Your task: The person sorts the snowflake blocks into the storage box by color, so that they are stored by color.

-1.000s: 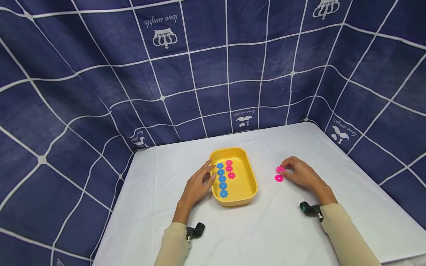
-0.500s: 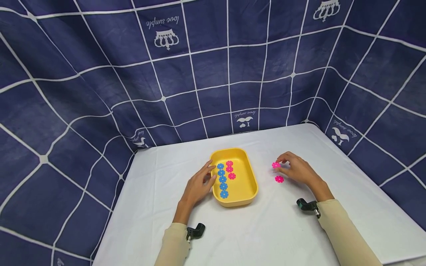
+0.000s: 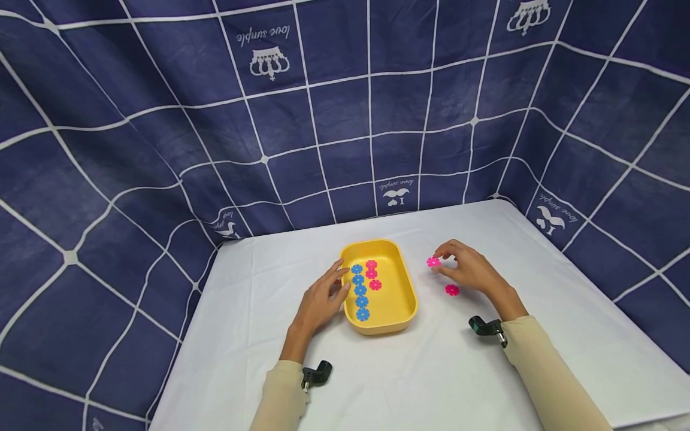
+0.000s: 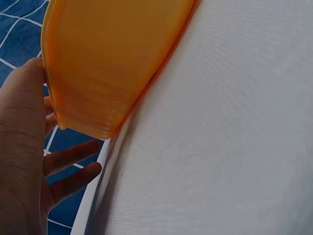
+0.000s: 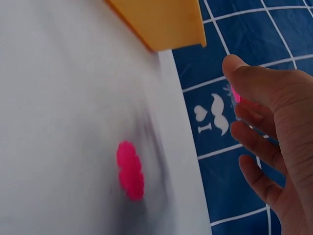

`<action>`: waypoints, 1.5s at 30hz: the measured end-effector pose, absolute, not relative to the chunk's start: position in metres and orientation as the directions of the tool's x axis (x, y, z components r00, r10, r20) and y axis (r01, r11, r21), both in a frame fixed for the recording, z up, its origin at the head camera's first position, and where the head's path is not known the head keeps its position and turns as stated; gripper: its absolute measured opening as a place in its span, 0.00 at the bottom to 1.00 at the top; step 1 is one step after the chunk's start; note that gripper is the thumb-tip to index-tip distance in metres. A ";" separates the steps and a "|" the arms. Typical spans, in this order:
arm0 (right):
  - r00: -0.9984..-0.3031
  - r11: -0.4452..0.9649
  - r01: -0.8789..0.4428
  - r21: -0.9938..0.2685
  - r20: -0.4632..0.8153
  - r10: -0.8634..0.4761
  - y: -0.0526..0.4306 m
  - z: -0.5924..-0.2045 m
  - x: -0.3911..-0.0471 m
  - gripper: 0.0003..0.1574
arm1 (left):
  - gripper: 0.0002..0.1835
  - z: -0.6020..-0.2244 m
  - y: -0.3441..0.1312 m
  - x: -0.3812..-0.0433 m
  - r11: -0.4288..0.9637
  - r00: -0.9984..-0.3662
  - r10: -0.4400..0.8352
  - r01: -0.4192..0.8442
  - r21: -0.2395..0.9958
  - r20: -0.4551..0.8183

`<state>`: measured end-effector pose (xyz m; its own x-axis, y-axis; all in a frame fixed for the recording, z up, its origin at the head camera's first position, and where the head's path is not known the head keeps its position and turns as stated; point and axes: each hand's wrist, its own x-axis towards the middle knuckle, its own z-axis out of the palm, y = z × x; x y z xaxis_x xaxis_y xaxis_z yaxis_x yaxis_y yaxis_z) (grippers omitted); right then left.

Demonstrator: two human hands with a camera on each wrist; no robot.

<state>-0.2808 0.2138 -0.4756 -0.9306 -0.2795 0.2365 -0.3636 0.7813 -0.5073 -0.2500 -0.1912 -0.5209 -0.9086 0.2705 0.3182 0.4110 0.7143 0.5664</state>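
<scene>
In the head view a yellow tray (image 3: 396, 325) stands on the white table. Five-ish blue flower-shaped discs, several in a column (image 3: 360, 290), lie along its left side, with three pink flower discs (image 3: 371, 274) beside them. My left hand (image 3: 320, 302) rests at the tray's left rim, fingers loosely spread; the left wrist view shows its thumb against the tray's edge (image 4: 88, 73). To the right of the tray, my right hand (image 3: 466, 267) pinches a pink flower disc (image 3: 433, 262) between thumb and fingertips, mostly hidden by the thumb in the right wrist view.
Another pink flower disc (image 3: 451, 290) lies on the white tablecloth (image 3: 409, 383) below the right hand. A dark blue curtain (image 3: 334, 108) with white grid lines rises behind the table and along both sides.
My right hand has picked up one pink flower disc from beside the other and carried it left toward the tray. The left hand and tray stay in place.
</scene>
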 end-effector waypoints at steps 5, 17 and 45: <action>-0.920 0.759 -0.391 -0.521 0.249 -0.303 0.196 -0.466 -0.285 0.23 | 0.27 -0.521 -0.192 -0.250 0.709 -0.908 0.270 0.413 0.572 0.321; -0.878 0.698 -0.478 -0.534 0.299 -0.373 0.154 -0.448 -0.292 0.22 | 0.27 -0.522 -0.192 -0.249 0.712 -0.904 0.266 0.418 0.564 0.334; -0.765 0.643 -0.628 -0.438 0.198 -0.613 0.071 -0.434 -0.299 0.19 | 0.27 -0.522 -0.192 -0.251 0.702 -0.899 0.283 0.432 0.566 0.334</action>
<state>-0.2988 0.0712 -0.4337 -0.7649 -0.6130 0.1980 -0.6284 0.6426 -0.4383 -0.2507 -0.1916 -0.5217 -0.8989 0.2835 0.3341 0.4318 0.7025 0.5657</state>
